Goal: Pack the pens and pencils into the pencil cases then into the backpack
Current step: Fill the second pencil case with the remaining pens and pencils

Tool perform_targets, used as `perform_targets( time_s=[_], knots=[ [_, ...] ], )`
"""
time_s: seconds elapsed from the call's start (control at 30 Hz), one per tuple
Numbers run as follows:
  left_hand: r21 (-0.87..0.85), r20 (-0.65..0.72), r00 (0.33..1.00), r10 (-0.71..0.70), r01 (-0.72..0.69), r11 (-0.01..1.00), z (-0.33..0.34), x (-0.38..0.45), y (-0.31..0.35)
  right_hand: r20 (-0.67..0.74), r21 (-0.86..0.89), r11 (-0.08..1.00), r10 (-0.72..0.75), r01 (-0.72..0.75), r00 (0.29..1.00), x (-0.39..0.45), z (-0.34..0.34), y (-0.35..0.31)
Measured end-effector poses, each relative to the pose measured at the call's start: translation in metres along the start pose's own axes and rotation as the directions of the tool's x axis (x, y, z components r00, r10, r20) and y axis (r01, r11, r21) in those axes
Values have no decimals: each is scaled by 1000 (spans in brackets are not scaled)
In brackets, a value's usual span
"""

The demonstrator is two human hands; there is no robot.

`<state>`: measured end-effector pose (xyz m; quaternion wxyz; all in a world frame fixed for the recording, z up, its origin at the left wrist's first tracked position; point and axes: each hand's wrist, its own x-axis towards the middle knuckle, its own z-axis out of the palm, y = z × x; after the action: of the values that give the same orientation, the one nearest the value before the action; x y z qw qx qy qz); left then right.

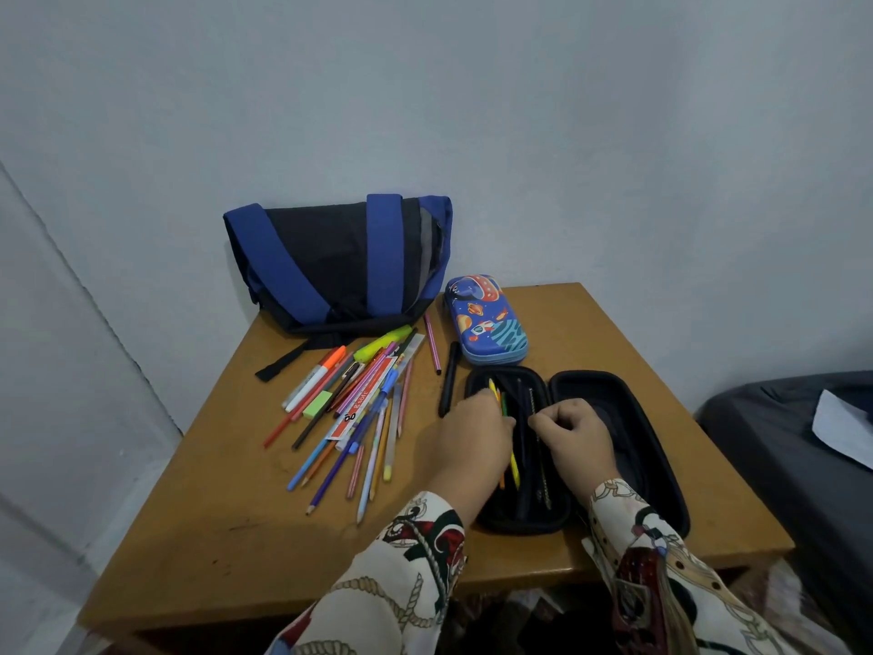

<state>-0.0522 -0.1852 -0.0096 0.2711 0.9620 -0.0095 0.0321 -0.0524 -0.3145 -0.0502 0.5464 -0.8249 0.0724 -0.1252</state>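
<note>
We find the black pencil case [614, 418] open on the table [236, 536]. Left hand [472, 432] grips coloured pencils [512, 460] inside; right hand [574, 432] pinches the inner band. We advise laying them parallel.

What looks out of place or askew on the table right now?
Nothing looks damaged or spilled. The loose pile of pens and pencils lies fanned at mixed angles, and a pink pen and a black pen lie apart from it beside the open black case. That fits packing under way.
</note>
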Motion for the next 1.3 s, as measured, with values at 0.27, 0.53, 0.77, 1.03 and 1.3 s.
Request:
perform_targets(
  time_s=[0.27,0.53,0.77,1.03,1.3],
  knots=[
    [28,54,971,231,-233,972,11,-7,-16,-2,3,1000,-14,14,1000,0,0,0],
    [92,-312,940,-136,172,981,-12,0,-75,1,18,1000,1,-1,1000,-1,-2,-1],
    [273,-312,935,-172,261,926,-12,6,-96,-1,23,1000,4,-4,1000,-2,-1,-2],
    [231,-275,950,-151,217,948,-11,9,-91,2,17,1000,8,-8,1000,-3,-2,-3],
    [114,-287,929,-233,275,955,-22,15,-90,31,-37,999,13,-12,999,-2,-2,-3]
  ],
)
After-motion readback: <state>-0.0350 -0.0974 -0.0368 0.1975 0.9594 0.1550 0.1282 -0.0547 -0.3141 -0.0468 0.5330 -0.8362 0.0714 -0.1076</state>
